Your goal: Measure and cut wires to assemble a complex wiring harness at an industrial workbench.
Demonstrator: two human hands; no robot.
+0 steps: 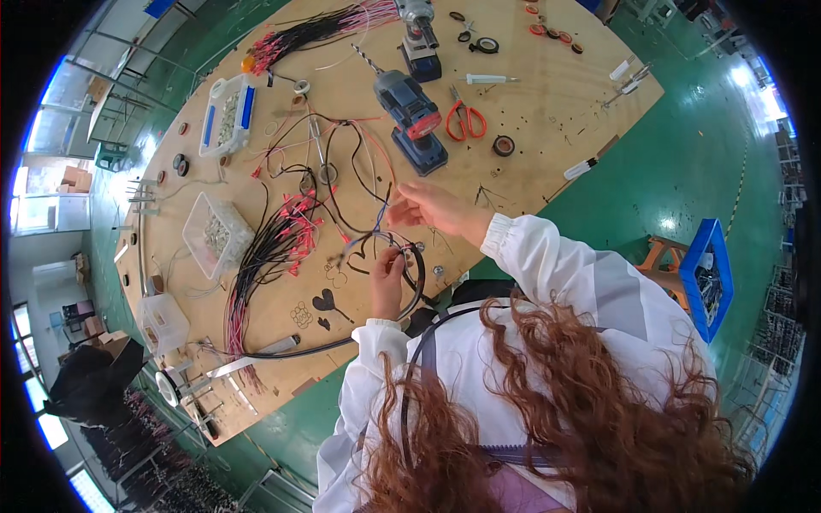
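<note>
My left hand (pixel 387 280) is closed near the table's front edge, fingers pinched on a thick black cable (pixel 419 286) close to where thin wires come out of it. That cable curves round beside the hand and runs back along the edge to the left. Just above it, my right hand (pixel 429 209) has its fingers loosely stretched toward the left, beside thin blue wires (pixel 381 214); nothing shows in its grasp. Thin black and red wires (pixel 333 184) spread over the table beyond both hands. A bundle of black wires with red connectors (pixel 286 227) lies to the left.
Two cordless drills (pixel 408 111) (pixel 419 51) stand beyond my right hand, with red-handled scissors (pixel 466 120) and a black tape roll (pixel 504 145) beside them. Clear plastic bins (pixel 215 235) of small parts line the left. A blue-rimmed tray (pixel 708 278) rests on a stool at right.
</note>
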